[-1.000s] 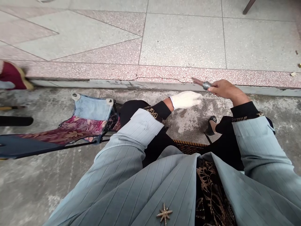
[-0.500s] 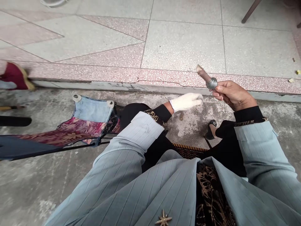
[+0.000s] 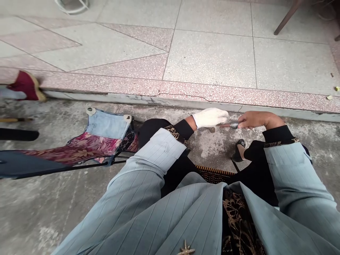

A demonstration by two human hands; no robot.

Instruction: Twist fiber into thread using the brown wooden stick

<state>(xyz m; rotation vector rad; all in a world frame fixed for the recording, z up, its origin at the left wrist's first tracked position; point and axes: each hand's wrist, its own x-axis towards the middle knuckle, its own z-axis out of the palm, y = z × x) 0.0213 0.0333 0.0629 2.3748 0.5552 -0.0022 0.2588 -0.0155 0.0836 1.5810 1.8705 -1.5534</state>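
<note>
In the head view my right hand (image 3: 256,119), bare, is closed around one end of a short brown stick (image 3: 224,125). Grey metal wire (image 3: 233,124) is wound in a thick coil on the stick, right at my fingertips. The stick lies roughly level and points towards my left hand (image 3: 209,117), which wears a white knitted glove. That hand's fingers are curled together close to the stick's far end; what they hold, if anything, is hidden. A small brownish piece (image 3: 211,130) shows just below the glove, and I cannot tell whether it is held or lies on the ground.
A low step edge (image 3: 138,99) runs across in front, with tiled floor above it. To the left stands a folding chair with patterned fabric (image 3: 92,143). Another person's red shoe (image 3: 25,86) is at far left. A furniture leg (image 3: 287,17) is at upper right.
My right hand has come down and turned over, bringing the wire-wound stick from a raised slant to nearly level beside the glove. My left hand stays near its place, its fingers more curled.
</note>
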